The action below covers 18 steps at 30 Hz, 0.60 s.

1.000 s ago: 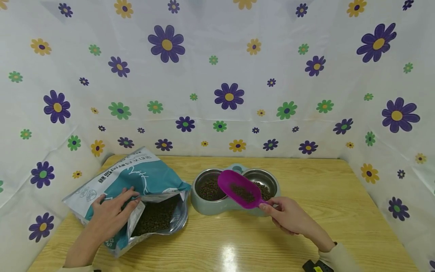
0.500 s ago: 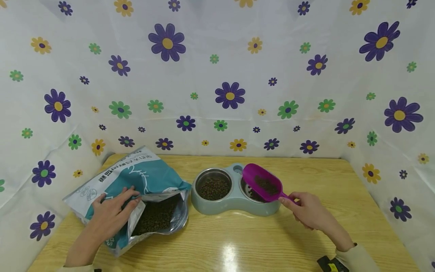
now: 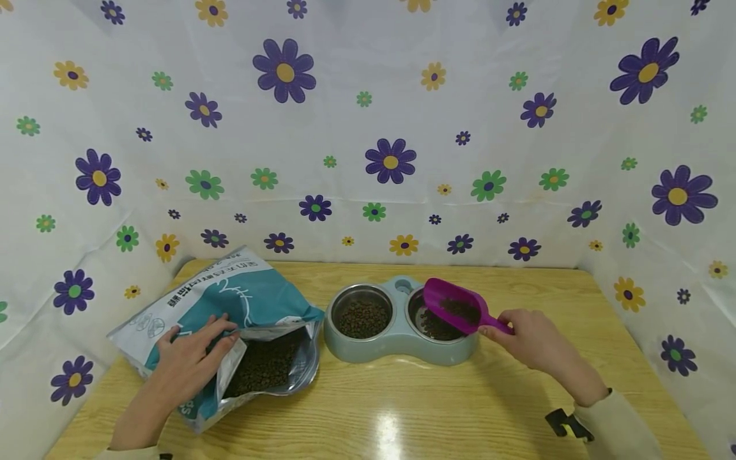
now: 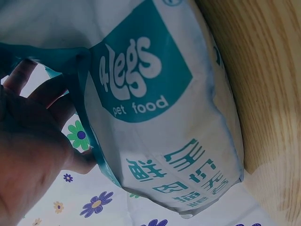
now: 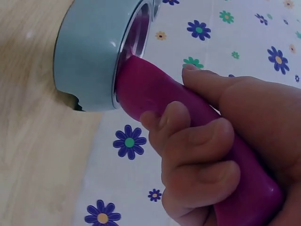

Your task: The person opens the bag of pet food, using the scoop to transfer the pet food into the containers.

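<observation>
In the head view, my left hand point(image 3: 186, 361) rests on a teal and white pet food bag point(image 3: 261, 294), fingers spread over its upper side near the mouth. The left wrist view shows the fingertips partly hidden behind the edge of the bag point(image 4: 141, 127). Brown kibble point(image 3: 267, 364) shows inside the open mouth. My right hand point(image 3: 537, 342) grips the handle of a magenta scoop point(image 3: 451, 306), which bears some kibble. The scoop hangs over the right steel bowl of a pale blue double feeder point(image 3: 397, 342), its body hiding part of that bowl. Kibble lies in both bowls.
Feeder and bag stand side by side on a wood-grain table point(image 3: 356, 409). A white flowered cloth point(image 3: 339, 121) hangs behind the table and along both sides. The bag's mouth faces toward the front right.
The right hand has moved the scoop rightward, from between the bowls to over the right bowl, uncovering the left one. The left hand and bag have stayed in place.
</observation>
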Tool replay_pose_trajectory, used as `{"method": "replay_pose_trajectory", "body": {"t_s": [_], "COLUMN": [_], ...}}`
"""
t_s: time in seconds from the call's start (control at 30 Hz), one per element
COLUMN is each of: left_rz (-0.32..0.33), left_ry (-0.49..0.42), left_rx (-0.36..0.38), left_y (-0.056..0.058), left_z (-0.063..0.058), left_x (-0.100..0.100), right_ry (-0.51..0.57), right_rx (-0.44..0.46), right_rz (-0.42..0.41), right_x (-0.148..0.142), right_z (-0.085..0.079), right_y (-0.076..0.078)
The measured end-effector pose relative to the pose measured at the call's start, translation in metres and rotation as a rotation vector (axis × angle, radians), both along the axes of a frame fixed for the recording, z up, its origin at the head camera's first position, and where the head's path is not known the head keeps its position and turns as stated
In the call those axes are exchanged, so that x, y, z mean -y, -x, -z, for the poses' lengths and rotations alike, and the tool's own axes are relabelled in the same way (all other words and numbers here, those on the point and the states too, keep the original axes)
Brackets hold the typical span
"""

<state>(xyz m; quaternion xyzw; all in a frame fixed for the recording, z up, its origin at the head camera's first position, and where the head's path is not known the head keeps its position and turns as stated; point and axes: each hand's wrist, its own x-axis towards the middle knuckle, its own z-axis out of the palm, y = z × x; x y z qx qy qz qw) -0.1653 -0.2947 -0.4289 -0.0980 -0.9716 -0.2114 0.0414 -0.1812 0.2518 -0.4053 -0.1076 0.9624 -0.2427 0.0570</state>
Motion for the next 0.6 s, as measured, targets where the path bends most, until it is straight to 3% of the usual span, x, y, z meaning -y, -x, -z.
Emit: {"method": "replay_pose_trajectory", "body": {"t_s": [0.6], "left_rz": [0.000], "left_ry": [0.012], "left_rx": [0.011], "left_y": [-0.002], "left_z": [-0.002], "left_x": [0.000], "right_ry": [-0.226], "right_rx": [-0.163], "right_rz": [-0.007], "right_x": [0.013], "right_z": [-0.014], "right_y": [-0.006]}}
